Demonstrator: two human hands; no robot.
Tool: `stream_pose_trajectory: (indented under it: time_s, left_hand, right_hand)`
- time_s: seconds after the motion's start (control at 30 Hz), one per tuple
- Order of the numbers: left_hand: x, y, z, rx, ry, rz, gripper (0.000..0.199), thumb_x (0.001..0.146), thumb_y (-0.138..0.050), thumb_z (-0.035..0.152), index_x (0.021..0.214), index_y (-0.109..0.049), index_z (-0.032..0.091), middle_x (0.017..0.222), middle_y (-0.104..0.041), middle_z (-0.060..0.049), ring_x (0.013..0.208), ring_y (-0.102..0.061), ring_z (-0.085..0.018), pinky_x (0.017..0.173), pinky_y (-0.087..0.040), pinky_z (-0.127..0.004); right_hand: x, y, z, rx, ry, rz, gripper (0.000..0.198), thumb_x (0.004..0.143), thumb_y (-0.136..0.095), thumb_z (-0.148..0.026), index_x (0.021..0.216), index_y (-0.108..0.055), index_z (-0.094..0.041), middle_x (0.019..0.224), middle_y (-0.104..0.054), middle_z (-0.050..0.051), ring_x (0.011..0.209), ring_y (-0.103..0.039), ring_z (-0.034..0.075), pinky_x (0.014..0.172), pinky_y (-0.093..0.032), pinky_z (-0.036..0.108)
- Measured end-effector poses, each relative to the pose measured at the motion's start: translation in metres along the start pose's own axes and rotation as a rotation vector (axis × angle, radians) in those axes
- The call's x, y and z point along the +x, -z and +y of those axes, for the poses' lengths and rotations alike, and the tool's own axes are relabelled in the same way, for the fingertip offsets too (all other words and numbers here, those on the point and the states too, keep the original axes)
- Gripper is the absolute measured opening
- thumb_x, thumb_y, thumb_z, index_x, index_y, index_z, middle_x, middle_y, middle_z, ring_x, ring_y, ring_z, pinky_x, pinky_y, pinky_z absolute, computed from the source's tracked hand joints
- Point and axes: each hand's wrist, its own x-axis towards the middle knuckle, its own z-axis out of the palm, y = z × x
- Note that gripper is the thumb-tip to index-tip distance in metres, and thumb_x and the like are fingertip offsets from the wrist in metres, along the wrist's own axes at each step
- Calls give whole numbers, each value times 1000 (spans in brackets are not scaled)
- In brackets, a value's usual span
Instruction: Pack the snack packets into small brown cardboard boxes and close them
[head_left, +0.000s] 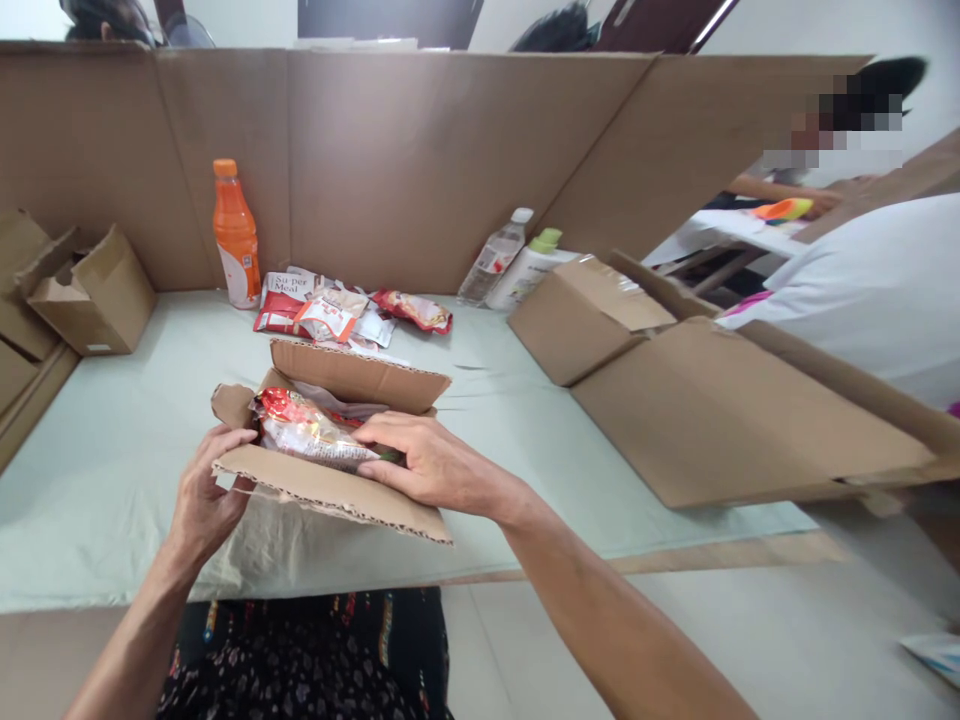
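A small cardboard box (337,488) with its flaps spread stands near the table's front edge. Inside it lies a shiny clear-and-red food packet (304,430), with more wrapping partly hidden behind. My left hand (212,490) grips the box at its left end, thumb near the opening and fingers below the front flap. Reaching in from the right, my right hand (424,458) pinches the packet's right end between thumb and fingers; its fingertips are partly hidden by the wrapping.
Behind the box lie several food packets (326,310) and an upright orange drink bottle (237,240). A clear bottle (495,258) and a white bottle (525,272) lean at the cardboard screen (420,160). Cartons (750,410) sit right, small boxes (112,300) left. People are nearby.
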Motion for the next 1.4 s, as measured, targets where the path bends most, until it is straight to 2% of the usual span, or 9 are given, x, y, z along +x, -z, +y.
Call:
stream_pose_trajectory:
  time_s: [0.3,0.4,0.53,0.67,0.83,1.0,1.17,1.33,1.4]
  left_hand:
    - [4,1,2,-19,-18,-19,32,85,-59,13,115,-67,22,111,-73,-7,106,-70,-21,91,-57,-32]
    - [4,1,4,-17,-15,-28,34,84,-57,11,114,-67,22,110,-73,-6,107,-69,-21,91,-57,-31]
    - [5,0,4,-15,-12,-28,34,83,-57,10,114,-67,22,111,-73,-6,106,-69,-21,90,-57,-30]
    - [4,0,2,-16,-22,-21,33,85,-57,12,114,-67,21,111,-72,-7,105,-69,-21,91,-56,-31]
    - [2,0,1,-1,11,-32,30,85,-59,16,113,-68,22,109,-73,-7,108,-69,-23,93,-57,-34]
    - [2,-2,0,7,13,1,26,89,-60,21,114,-68,22,108,-74,-7,109,-68,-23,94,-56,-35]
    - [4,-1,0,1,27,-36,26,88,-61,21,113,-68,22,109,-73,-8,107,-69,-24,93,-57,-35]
    - [4,-1,0,-6,3,-23,30,85,-60,15,113,-67,22,108,-73,-7,108,-68,-22,94,-56,-33]
    - [3,-1,0,-9,8,-22,31,84,-59,15,114,-68,22,109,-73,-7,108,-68,-23,94,-56,-33]
  right_hand:
    - [-10,15,2,28,-12,41,23,96,-66,-26,117,-74,-22,116,-75,8,105,-70,22,94,-56,36]
    - [-9,12,7,46,-2,33,16,99,-62,-27,101,-77,-21,106,-75,7,97,-70,20,87,-55,32]
    - [-2,3,12,2,-90,27,25,101,-55,-22,83,-73,-20,88,-74,4,81,-68,17,76,-50,29]
    - [-1,1,11,2,-95,20,24,100,-54,-23,84,-71,-20,89,-75,4,82,-68,18,77,-51,30]
    - [-9,6,1,97,-3,156,18,100,-59,-30,99,-75,-22,104,-77,8,101,-70,23,90,-55,36]
    - [-6,3,-5,10,44,245,19,102,-57,-28,100,-76,-21,105,-77,8,99,-69,23,90,-51,41]
    - [13,-5,2,-158,-5,193,23,103,-56,-25,94,-78,-21,95,-75,7,89,-65,22,82,-45,38]
    - [32,-9,2,-303,-160,-8,17,99,-62,-18,91,-77,-20,92,-74,7,88,-64,21,79,-43,34]
    - [32,-9,-1,-291,-176,-26,18,99,-61,-17,91,-77,-19,93,-73,7,88,-65,21,78,-44,33]
